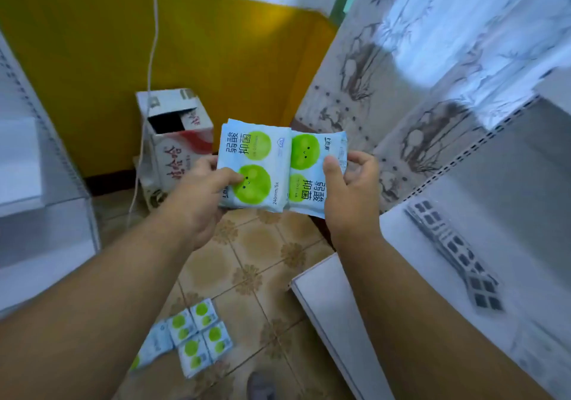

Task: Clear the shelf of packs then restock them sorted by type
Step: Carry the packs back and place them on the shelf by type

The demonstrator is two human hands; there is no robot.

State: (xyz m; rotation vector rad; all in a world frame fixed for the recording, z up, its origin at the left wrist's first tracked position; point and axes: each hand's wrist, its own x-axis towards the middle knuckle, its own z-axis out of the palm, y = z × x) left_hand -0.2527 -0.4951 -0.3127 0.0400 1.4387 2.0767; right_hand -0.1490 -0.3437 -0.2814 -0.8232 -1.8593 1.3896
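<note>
Your left hand [197, 195] is gripping a pale blue pack with green circles [251, 168], its thumb pressing on the printed face near the lower green circle and its fingers [207, 162] curling round the pack's left edge. Your right hand [349, 192] is pinching a second pack of the same print [309, 164], thumb lying on its front and fingers [363, 160] curling behind its right edge. You are holding the two packs side by side, edges touching or slightly overlapping, above the tiled floor [262, 263]; more packs may be stacked behind the left one, but you cannot tell for sure.

Down on the floor, near you and to the left, a cluster of the same green-circle packs [197, 334] is lying flat, close together. Farther off, left of your hands, an open cardboard carton with red lettering [173, 152] is standing against the yellow wall [200, 44], with a thin white cord [151, 59] hanging down beside it. White shelving [40, 202] is standing on the left, and on the right a white shelf [432, 245] is carrying a grey strip of price-tag holders [457, 254]. A patterned sheet [417, 75] is covering the surface behind that shelf.
</note>
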